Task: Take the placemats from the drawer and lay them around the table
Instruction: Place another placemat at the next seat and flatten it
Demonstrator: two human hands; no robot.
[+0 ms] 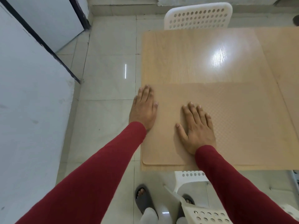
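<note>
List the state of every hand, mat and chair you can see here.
Left hand: flat, fingers straight, on the near placemat's left edge.
Right hand: flat, pressing the near placemat.
Near placemat: lying flat on the table.
Second placemat: flat at the table's right side.
Far chair: pushed in.
Near chair: at the near edge.

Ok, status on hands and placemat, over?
Left hand and right hand flat, open on near placemat. Second placemat at right. Nothing blocking.
</note>
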